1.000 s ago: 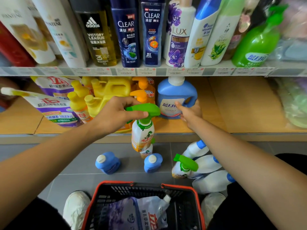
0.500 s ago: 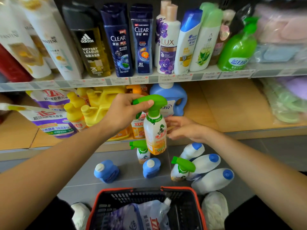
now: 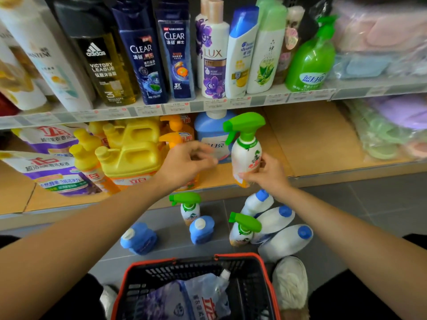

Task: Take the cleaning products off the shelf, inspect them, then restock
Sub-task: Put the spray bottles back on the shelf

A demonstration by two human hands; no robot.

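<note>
Right hand [image 3: 265, 174] grips spray bottle [image 3: 246, 155] upright

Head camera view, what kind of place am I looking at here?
Most likely a shop aisle: price tags run under a row of branded shampoo bottles, and a red-rimmed carry basket stands ready.

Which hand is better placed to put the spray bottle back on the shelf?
Right. The right hand grips the spray bottle by its lower body, close to a bare part of the shelf. The left hand holds nothing.
</note>
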